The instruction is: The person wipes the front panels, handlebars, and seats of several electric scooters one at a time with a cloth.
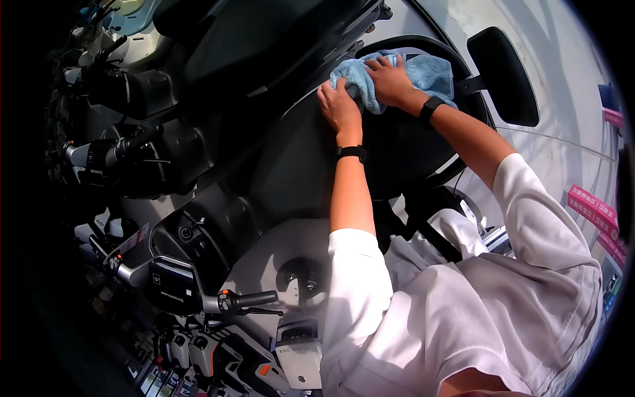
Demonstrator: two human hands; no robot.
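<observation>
A light blue cloth [430, 74] lies bunched over the rear of a scooter's black seat [291, 159]. My left hand [340, 109] is at the cloth's left edge, its fingers bent against the fabric. On top of the cloth rests my right hand [392, 81], fingers spread and pressing the folds. Both wrists wear black bands.
The scooter's handlebar [248, 301] and dashboard [173, 284] are at the lower left. More parked scooters [106, 155] stand along the left. A black backrest pad [504, 76] is at the upper right, with pink printed strips [592, 205] beyond it.
</observation>
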